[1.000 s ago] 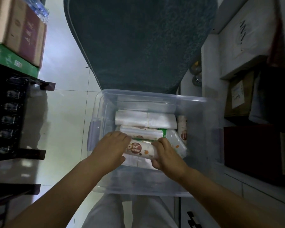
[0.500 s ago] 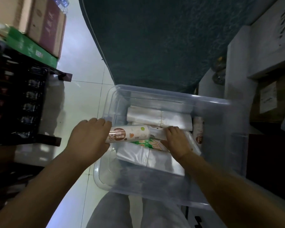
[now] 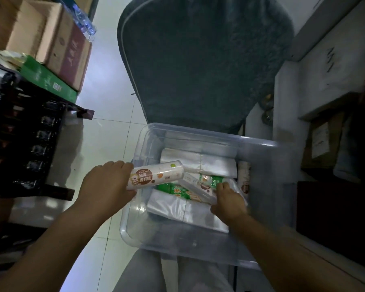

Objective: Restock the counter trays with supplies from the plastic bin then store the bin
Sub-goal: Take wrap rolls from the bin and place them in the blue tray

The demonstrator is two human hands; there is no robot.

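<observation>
To my left I see tan and maroon cardboard boxes (image 3: 51, 41) stacked on a flat green box (image 3: 49, 81), with a shrink-wrapped pack of clear bottles (image 3: 82, 22) lying across the top. Below them stands a black crate rack (image 3: 25, 144) on the pale tiled floor (image 3: 105, 127). Straight ahead, a large dark teal, rough-textured panel (image 3: 198, 66) fills my upper view. On my right, a white box (image 3: 335, 66) sits above a brown carton with a paper label (image 3: 322, 140), and a dark box (image 3: 333, 218) sits lower down.

Both forearms reach forward — left hand (image 3: 105, 184) curls round a roll (image 3: 158, 175); right hand (image 3: 230, 199), fingers bent, pinches a packet (image 3: 198, 190).
</observation>
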